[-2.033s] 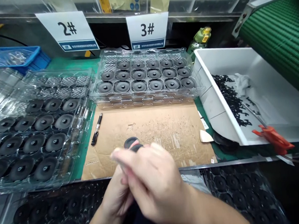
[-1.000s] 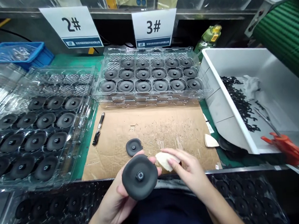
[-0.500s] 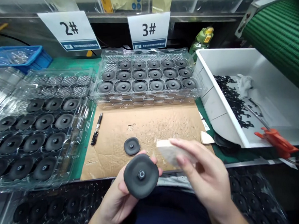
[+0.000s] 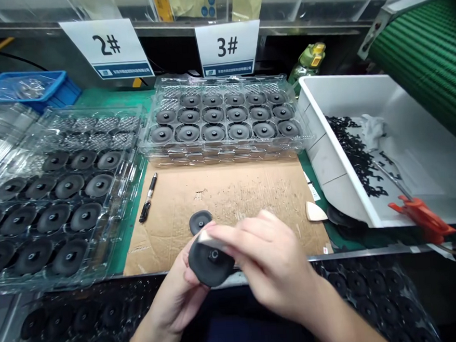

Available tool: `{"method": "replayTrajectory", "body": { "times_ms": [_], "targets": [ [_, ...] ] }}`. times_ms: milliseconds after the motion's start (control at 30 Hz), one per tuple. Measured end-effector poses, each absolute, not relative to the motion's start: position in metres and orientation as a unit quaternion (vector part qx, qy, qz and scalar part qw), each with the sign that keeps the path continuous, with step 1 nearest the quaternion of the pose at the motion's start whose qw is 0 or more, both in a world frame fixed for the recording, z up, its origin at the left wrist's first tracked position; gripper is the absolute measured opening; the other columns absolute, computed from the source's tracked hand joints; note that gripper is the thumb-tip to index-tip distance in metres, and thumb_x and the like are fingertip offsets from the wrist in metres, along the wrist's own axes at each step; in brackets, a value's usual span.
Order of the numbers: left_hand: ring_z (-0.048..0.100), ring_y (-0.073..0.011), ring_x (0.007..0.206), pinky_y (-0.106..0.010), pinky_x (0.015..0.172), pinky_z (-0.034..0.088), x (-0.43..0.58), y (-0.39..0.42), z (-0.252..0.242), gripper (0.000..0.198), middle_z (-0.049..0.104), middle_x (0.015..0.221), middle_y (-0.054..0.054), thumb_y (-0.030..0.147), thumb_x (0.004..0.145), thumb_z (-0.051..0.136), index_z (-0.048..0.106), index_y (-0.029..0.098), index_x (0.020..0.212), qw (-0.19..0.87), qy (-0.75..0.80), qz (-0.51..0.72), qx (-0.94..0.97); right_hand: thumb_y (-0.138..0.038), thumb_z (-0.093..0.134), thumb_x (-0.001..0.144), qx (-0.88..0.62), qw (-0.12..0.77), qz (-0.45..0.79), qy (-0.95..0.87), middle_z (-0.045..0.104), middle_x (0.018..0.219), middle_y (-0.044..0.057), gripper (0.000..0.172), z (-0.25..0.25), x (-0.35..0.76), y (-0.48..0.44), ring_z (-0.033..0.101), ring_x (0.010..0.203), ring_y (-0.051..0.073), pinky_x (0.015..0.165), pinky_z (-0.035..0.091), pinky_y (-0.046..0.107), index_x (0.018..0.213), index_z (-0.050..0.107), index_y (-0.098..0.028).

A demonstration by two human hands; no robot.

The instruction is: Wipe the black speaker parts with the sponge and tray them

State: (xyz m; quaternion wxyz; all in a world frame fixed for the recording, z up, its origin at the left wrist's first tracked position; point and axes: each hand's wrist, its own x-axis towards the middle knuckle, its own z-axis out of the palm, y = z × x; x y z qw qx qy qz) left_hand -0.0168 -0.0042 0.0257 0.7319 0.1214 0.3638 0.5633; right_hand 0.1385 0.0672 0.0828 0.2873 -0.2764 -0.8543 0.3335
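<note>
My left hand (image 4: 180,294) grips a black round rubber disc (image 4: 209,263) with a small hub in its middle, held up over the near edge of the cardboard sheet (image 4: 230,197). My right hand (image 4: 269,262) is closed on a whitish wedge-shaped block (image 4: 209,238) and presses its end against the top of the disc. A second, smaller black disc (image 4: 198,221) lies on the cardboard just behind the hands.
Clear trays of black discs stand at the left (image 4: 50,204) and back centre (image 4: 225,124). A white bin (image 4: 328,153) with black scraps and red-handled scissors (image 4: 422,212) is at the right. A pen (image 4: 147,197), another white wedge (image 4: 315,211), and signs 2# and 3# are also here.
My right hand has brought the whitish block leftward from beside the disc onto its upper face. The left hand keeps hold of the disc, now slightly higher.
</note>
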Motion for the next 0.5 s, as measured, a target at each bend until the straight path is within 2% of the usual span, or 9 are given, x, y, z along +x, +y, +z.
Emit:
{"method": "replayTrajectory", "body": {
  "times_ms": [133,233,333,433,500],
  "targets": [
    [0.058,-0.0210,0.107,-0.027,0.092,0.045,-0.024,-0.001,0.031,0.055,0.063,0.119,0.000,0.036,0.062,0.075,0.058,0.029,0.114,0.751,0.306,0.577,0.097,-0.019,0.052,0.086,-0.289,0.214,0.514,-0.779,0.065,0.079,-0.002,0.024,0.076,0.164,0.057,0.052,0.064,0.011,0.065,0.037,0.026,0.107,0.061,-0.026],
    [0.058,-0.0235,0.108,-0.029,0.093,0.044,-0.024,0.001,0.035,0.054,0.063,0.118,-0.002,0.033,0.063,0.075,0.059,0.028,0.114,0.757,0.299,0.573,0.095,-0.027,0.055,0.085,-0.332,0.245,0.589,-0.695,0.068,0.086,-0.003,0.022,0.061,0.178,0.050,0.059,0.072,0.013,0.064,0.043,0.024,0.104,0.063,-0.031],
    [0.059,-0.0229,0.106,-0.028,0.093,0.044,-0.021,0.004,0.038,0.054,0.064,0.117,-0.003,0.032,0.062,0.075,0.059,0.027,0.113,0.764,0.287,0.570,0.097,-0.027,0.055,0.085,-0.435,0.292,0.577,-0.626,0.066,0.103,-0.003,0.022,0.051,0.182,0.046,0.061,0.091,0.016,0.075,0.047,0.025,0.105,0.063,-0.033],
    [0.060,-0.0189,0.104,-0.025,0.091,0.045,-0.015,0.005,0.040,0.051,0.065,0.115,-0.002,0.028,0.063,0.075,0.060,0.026,0.112,0.766,0.279,0.571,0.095,-0.025,0.054,0.086,-0.470,0.335,0.527,-0.624,0.065,0.107,-0.004,0.025,0.058,0.175,0.047,0.061,0.093,0.014,0.075,0.048,0.022,0.108,0.060,-0.034],
    [0.061,-0.0160,0.102,-0.022,0.090,0.045,-0.012,0.005,0.040,0.052,0.066,0.114,-0.001,0.029,0.061,0.077,0.061,0.027,0.110,0.763,0.285,0.574,0.090,-0.021,0.054,0.086,-0.452,0.370,0.449,-0.676,0.063,0.109,-0.001,0.030,0.069,0.163,0.047,0.060,0.093,0.015,0.074,0.048,0.023,0.114,0.056,-0.030]
  ]
}}
